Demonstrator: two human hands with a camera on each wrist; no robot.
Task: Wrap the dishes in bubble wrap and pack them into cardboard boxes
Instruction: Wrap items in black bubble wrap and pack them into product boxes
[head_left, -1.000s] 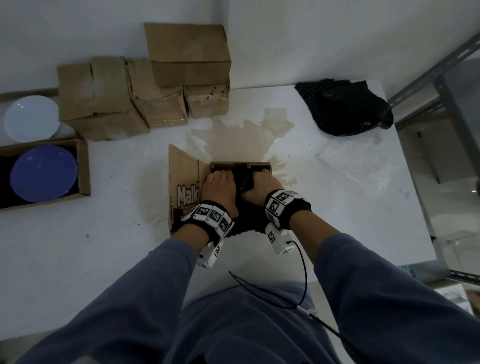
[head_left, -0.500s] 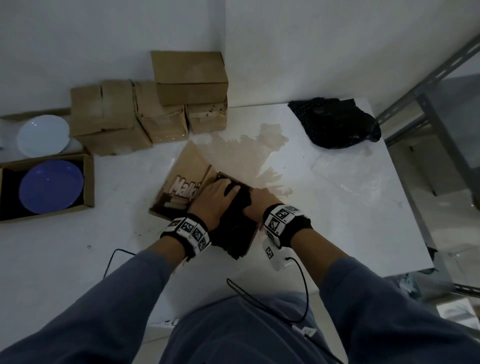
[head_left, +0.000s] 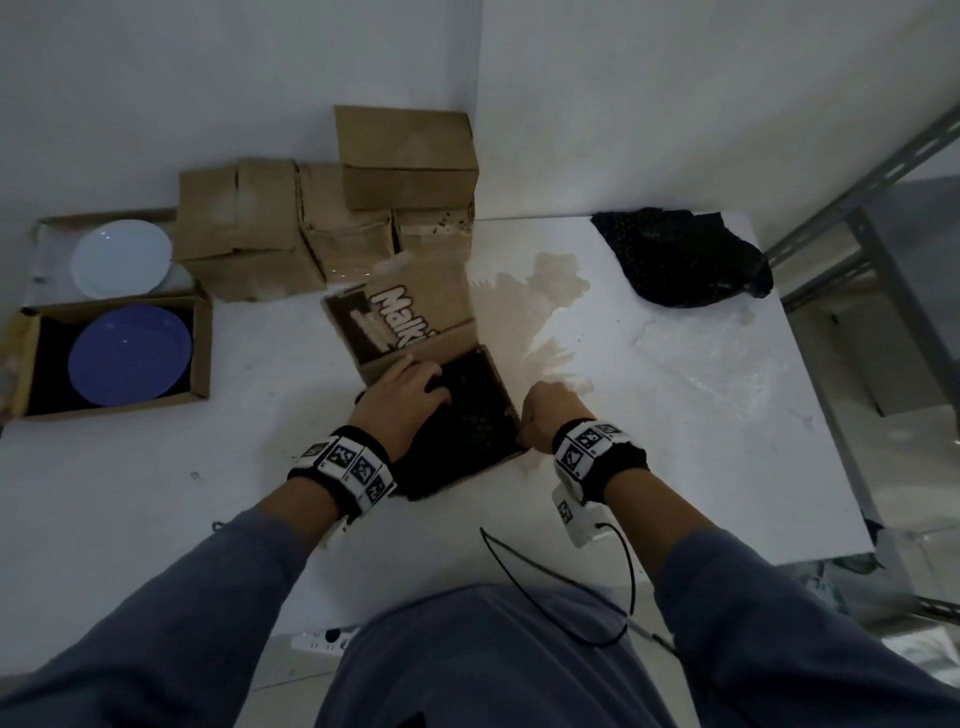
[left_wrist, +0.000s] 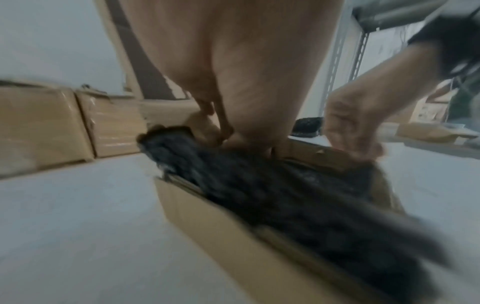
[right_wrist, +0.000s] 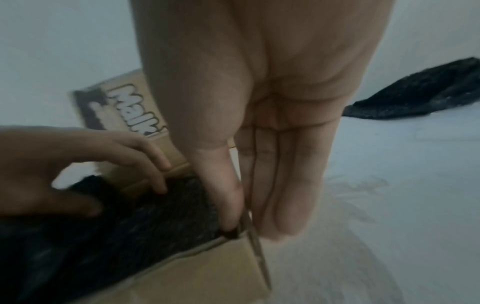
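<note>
An open cardboard box (head_left: 485, 466) stands at the middle of the white table, its printed "Malki" flap (head_left: 410, 317) raised on the far side. A dish bundled in black bubble wrap (head_left: 470, 415) fills the box, and one end sticks out over the near rim (left_wrist: 285, 195). My left hand (head_left: 410, 395) lies on the bundle at its far end with fingers spread, pressing it down (right_wrist: 145, 164). My right hand (head_left: 545, 415) pinches the box's right wall, thumb inside and fingers outside (right_wrist: 259, 195).
Several closed cardboard boxes (head_left: 332, 228) are stacked against the back wall. At far left an open box holds a blue plate (head_left: 130, 353), with a white plate (head_left: 122, 257) behind it. Loose black bubble wrap (head_left: 680, 260) and a clear sheet (head_left: 717, 358) lie right. A metal shelf frame (head_left: 857, 249) borders the table.
The box has turned and slid away from me, its printed flap now on the far side. My right hand left the bundle and took the box's right wall; the left stayed on the wrap.
</note>
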